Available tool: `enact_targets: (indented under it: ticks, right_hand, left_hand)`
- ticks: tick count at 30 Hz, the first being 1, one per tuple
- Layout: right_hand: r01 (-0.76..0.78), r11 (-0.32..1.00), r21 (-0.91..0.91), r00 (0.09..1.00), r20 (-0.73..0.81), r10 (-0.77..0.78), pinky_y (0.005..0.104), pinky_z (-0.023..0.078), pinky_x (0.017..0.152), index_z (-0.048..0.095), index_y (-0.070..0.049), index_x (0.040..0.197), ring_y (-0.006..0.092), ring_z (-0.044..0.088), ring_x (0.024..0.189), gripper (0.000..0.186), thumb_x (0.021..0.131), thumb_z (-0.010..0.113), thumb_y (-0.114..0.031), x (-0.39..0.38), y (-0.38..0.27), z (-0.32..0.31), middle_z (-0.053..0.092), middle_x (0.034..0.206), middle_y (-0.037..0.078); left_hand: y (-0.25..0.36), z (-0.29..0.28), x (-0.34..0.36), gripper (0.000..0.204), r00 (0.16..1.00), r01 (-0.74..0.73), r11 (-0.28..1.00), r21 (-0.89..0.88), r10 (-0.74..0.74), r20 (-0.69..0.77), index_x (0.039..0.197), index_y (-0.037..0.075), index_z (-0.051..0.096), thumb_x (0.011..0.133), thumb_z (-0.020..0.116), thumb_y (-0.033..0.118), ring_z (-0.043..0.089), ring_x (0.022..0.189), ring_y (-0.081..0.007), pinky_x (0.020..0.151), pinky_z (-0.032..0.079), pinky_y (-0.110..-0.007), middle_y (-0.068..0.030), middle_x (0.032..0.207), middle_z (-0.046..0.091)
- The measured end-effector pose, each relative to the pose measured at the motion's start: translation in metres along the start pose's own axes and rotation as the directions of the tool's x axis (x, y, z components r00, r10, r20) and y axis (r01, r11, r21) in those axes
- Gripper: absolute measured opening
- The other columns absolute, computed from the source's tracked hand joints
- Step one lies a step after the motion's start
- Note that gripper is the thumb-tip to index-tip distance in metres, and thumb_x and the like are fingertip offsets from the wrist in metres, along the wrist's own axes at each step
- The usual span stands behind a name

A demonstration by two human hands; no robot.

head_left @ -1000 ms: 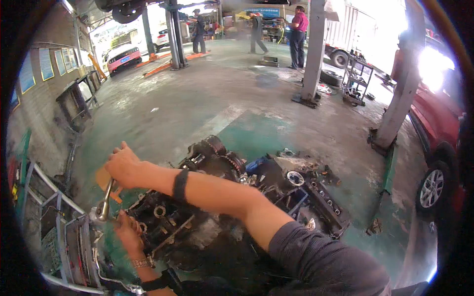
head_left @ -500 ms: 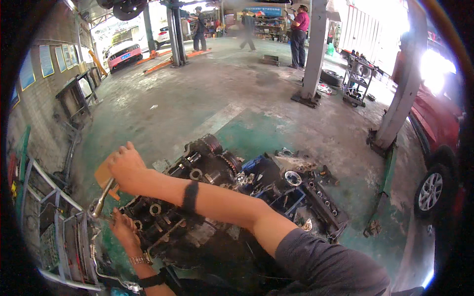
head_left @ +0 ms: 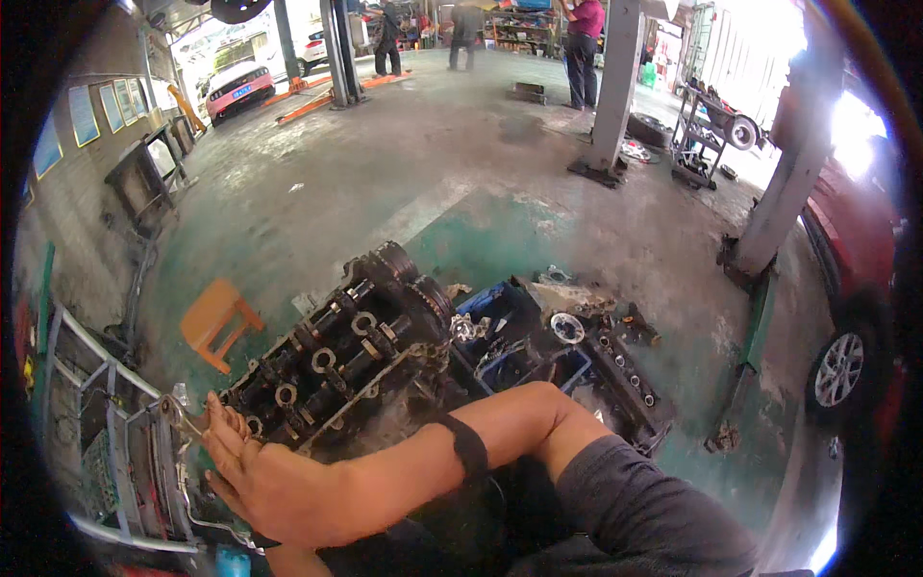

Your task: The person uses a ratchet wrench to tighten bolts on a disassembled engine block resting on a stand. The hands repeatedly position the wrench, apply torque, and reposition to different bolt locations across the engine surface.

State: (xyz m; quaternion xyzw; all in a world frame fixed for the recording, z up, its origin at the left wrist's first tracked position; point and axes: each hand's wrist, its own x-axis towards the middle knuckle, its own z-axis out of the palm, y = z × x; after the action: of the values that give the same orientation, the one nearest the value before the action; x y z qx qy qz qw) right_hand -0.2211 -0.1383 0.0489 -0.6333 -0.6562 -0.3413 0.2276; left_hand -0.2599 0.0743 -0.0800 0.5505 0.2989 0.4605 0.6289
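The engine cylinder head (head_left: 327, 361), dark and oily with camshafts and round gears at its far end, lies in front of me. At its near left end is a metal ratchet wrench (head_left: 174, 408), its round head showing and its handle running under my fingers. My right hand (head_left: 279, 486) is closed on that handle, its arm reaching across from the right. Beneath it, my left hand is largely hidden; only a bit of my left forearm (head_left: 293, 561) shows at the lower edge, so its grip is unclear.
An orange stool (head_left: 221, 322) stands beyond the engine's left side. A metal frame rack (head_left: 115, 423) is at left. Blue trays (head_left: 567, 380) with loose engine parts lie right of the engine. Farther off are lift posts (head_left: 615, 96), a red car (head_left: 851, 240) and several people.
My right hand has swung the ratchet handle down and toward me, now covering my left hand. The orange stool has come into full sight. The view has tilted slightly downward.
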Motion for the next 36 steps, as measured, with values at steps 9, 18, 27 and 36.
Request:
enact_targets:
  ticks: [9, 18, 27, 36]
  right_hand:
    - [0.201, 0.974, 0.107, 0.896, 0.381, -0.227, 0.0351, 0.049, 0.055, 0.047, 0.012, 0.128, 0.0266, 0.067, 0.088, 0.060, 0.079, 0.062, -0.019, 0.010, 0.086, -0.007, 0.061, 0.113, 0.027]
    - [0.042, 0.999, -0.016, 0.968, 0.248, -0.037, 0.0590, 0.042, 0.091, 0.067, -0.009, 0.096, 0.0293, 0.067, 0.088, 0.027, 0.075, 0.069, -0.026, 0.078, 0.137, 0.095, 0.067, 0.088, 0.010]
    - [-0.038, 0.992, 0.122, 0.964, 0.265, 0.005, 0.0476, 0.042, 0.099, 0.069, -0.014, 0.098, 0.0279, 0.060, 0.109, 0.029, 0.073, 0.071, -0.029, 0.149, 0.115, 0.174, 0.066, 0.106, 0.008]
    - [-0.036, 0.999, -0.037, 0.973, 0.227, 0.043, 0.0443, 0.051, 0.080, 0.066, -0.009, 0.095, 0.0313, 0.066, 0.091, 0.032, 0.074, 0.071, -0.032, 0.108, 0.123, 0.114, 0.068, 0.087, 0.011]
  left_hand:
    - [-0.002, -0.001, 0.016, 0.024, 0.989, 0.113, 0.974, -0.194, -0.091, 0.120, 0.083, 0.010, 0.050, 0.099, 0.054, 0.027, 0.030, 0.041, -0.0091, 0.038, 0.024, -0.027, 0.0021, 0.054, 0.034]
    - [0.010, 0.007, 0.014, 0.024, 0.990, 0.095, 0.990, -0.103, -0.084, 0.110, 0.085, 0.009, 0.051, 0.097, 0.059, 0.027, 0.029, 0.040, -0.0064, 0.036, 0.022, -0.024, 0.0042, 0.054, 0.035]
    - [0.036, 0.021, -0.004, 0.039, 0.988, 0.073, 0.995, -0.074, -0.062, 0.141, 0.069, 0.014, 0.039, 0.097, 0.059, 0.033, 0.028, 0.037, -0.0066, 0.035, 0.021, -0.025, 0.0044, 0.051, 0.033]
    - [0.036, 0.016, -0.004, 0.043, 0.977, 0.047, 0.983, -0.179, -0.008, 0.213, 0.064, 0.014, 0.035, 0.098, 0.055, 0.032, 0.024, 0.040, -0.0098, 0.039, 0.019, -0.027, 0.0022, 0.051, 0.028]
